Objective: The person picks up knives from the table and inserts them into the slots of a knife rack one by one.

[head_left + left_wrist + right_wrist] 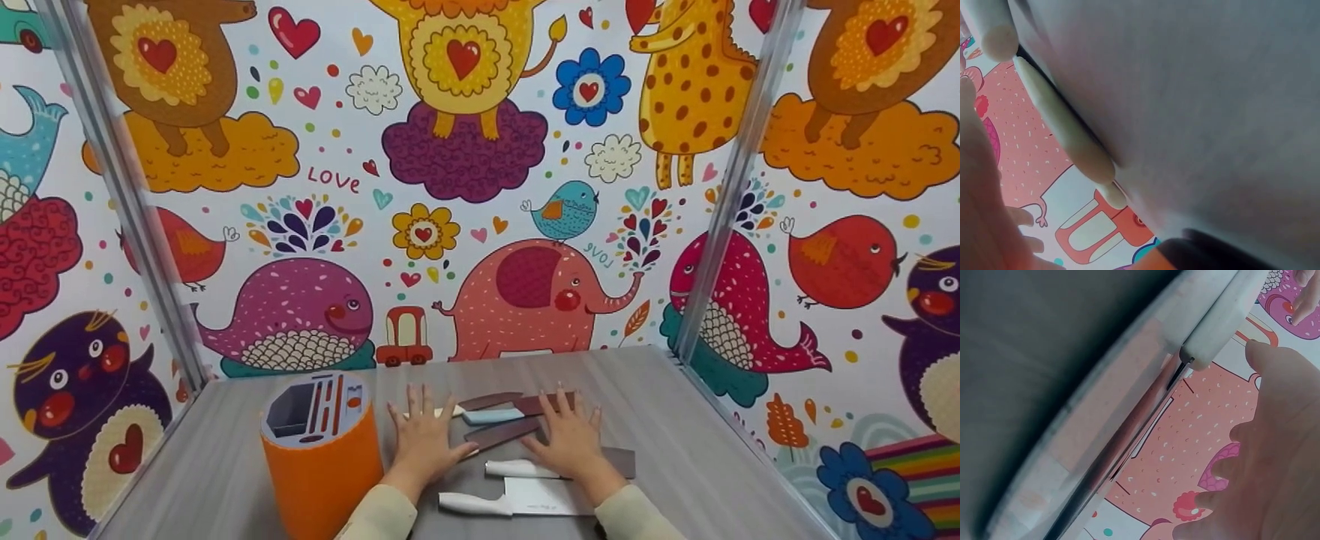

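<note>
My left hand (424, 442) spreads its fingers over the left end of a group of knives, its thumb by a dark blade (501, 433). With fingers also spread, my right hand (574, 435) overlaps the blades on the right. Nearest me lies a cleaver (547, 496) with a white handle, and just behind it a white-handled knife (517, 469). Farther back are a knife with a pale blue handle (491, 415) and more dark-bladed ones. Pale handles (1064, 121) appear beside the hand in the left wrist view. In the right wrist view, a white handle (1224, 320) and shiny blades lie beside the fingers.
An orange knife block (322, 472) with a grey slotted top stands left of my left hand. The grey wood-grain table (705, 450) is bounded by cartoon-printed walls (480, 210) with metal corner posts (712, 247).
</note>
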The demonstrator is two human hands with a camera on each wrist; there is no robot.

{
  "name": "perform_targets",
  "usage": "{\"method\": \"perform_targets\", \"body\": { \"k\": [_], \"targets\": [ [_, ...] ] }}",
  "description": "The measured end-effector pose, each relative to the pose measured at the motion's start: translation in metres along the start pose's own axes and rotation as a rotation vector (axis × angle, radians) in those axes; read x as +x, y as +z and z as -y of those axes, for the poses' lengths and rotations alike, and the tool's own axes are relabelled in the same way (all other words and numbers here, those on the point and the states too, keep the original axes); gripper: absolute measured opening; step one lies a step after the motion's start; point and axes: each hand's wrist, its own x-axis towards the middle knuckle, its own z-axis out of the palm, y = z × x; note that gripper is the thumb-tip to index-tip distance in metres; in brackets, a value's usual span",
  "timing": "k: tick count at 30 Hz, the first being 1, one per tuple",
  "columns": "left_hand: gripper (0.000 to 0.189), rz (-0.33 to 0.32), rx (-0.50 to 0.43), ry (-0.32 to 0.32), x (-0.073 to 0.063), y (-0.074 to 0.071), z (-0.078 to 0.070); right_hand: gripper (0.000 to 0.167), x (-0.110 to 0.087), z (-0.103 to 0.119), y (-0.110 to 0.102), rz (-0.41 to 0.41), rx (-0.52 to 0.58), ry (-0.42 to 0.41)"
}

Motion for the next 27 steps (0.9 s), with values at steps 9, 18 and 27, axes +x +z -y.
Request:
{"method": "perform_targets", "body": {
  "k": [9,18,27],
  "targets": [
    [0.094,0.015,-0.021,0.006,-0.002,-0.006,-0.005,0.092,-0.001,0.003,-0.004,-0.006,-0.034,-0.023],
    [0.088,-0.06,0.06,0.013,-0.001,-0.017,-0.011,0.088,0.002,-0.004,-0.013,0.007,-0.126,-0.034],
    [0.069,-0.48,-0.098,0.313,-0.041,-0.058,-0.027,0.059,-0.012,0.0,-0.036,-0.113,0.049,-0.032]
  ]
}}
